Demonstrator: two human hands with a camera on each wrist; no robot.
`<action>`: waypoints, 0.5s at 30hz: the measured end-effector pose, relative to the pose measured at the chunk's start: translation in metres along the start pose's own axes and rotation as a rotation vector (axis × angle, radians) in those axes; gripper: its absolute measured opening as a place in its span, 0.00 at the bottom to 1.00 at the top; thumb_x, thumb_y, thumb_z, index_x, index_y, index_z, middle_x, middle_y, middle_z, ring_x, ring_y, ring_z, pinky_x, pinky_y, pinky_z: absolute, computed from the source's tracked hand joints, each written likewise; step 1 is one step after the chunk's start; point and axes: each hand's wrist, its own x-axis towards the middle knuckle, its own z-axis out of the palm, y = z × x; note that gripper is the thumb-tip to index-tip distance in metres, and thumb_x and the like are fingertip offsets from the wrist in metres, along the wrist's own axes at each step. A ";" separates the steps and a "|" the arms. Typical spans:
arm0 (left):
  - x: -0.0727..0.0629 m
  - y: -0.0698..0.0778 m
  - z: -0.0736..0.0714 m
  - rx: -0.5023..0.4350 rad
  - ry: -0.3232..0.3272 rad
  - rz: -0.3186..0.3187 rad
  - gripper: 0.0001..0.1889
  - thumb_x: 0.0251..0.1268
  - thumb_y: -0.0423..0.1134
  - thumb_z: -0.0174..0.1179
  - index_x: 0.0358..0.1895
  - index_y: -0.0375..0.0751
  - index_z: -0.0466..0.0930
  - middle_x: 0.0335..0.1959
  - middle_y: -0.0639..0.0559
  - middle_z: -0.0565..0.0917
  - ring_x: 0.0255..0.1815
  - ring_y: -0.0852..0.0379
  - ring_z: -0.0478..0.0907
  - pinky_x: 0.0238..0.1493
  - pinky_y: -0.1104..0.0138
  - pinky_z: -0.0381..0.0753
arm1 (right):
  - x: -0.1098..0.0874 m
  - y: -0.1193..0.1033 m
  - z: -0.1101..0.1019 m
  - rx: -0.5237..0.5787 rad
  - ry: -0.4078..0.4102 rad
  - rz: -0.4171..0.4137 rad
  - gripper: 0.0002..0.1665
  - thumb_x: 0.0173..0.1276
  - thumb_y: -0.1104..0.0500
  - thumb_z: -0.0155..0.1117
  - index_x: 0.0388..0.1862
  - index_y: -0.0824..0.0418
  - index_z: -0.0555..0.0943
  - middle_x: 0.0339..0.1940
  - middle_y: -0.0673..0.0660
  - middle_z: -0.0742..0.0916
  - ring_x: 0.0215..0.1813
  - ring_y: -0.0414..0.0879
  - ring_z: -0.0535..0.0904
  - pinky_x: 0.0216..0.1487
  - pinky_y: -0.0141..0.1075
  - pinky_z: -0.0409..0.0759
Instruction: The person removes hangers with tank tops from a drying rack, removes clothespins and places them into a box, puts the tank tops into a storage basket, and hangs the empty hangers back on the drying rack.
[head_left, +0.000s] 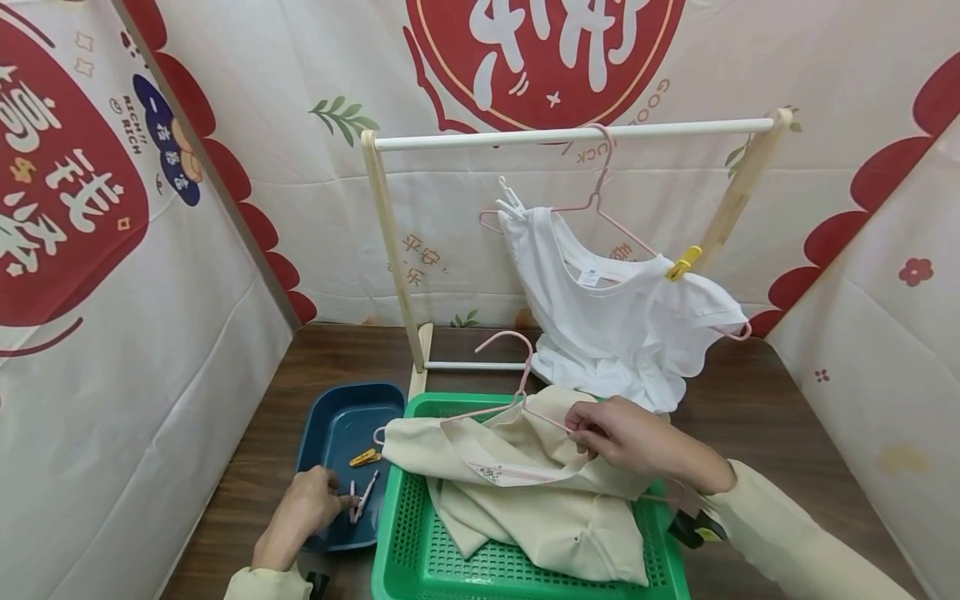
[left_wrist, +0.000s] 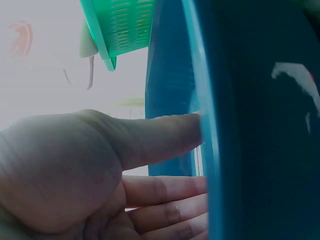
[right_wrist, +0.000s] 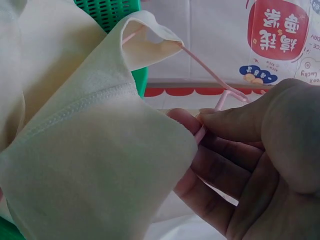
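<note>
The right hand [head_left: 622, 437] pinched one arm of a pink hanger [head_left: 521, 395], apparently to steady it in the cream garment [head_left: 532, 517], which lay across the green basket [head_left: 397, 521]. The left hand [head_left: 303, 507] reached into the blue tray [head_left: 337, 429], at a pink clothespin [head_left: 366, 495]; whether it gripped could not be determined. The tray stood beside the basket, presumably for easy reach. Clips [head_left: 682, 263] held the white shirt [head_left: 622, 308] to the rack's [head_left: 465, 141] own hanger [head_left: 602, 171], likely against slipping.

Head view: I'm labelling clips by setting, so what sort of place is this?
Probably a staged laundry set-up: printed fabric panels stand on three sides of a brown tabletop, which bears a clothes rack.
</note>
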 end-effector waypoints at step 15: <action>-0.013 0.009 -0.019 -0.057 0.156 0.162 0.17 0.64 0.39 0.67 0.48 0.29 0.82 0.36 0.42 0.86 0.35 0.50 0.84 0.34 0.55 0.85 | -0.007 -0.011 -0.013 -0.059 0.059 -0.047 0.10 0.69 0.70 0.61 0.38 0.55 0.79 0.27 0.41 0.84 0.28 0.29 0.77 0.29 0.27 0.77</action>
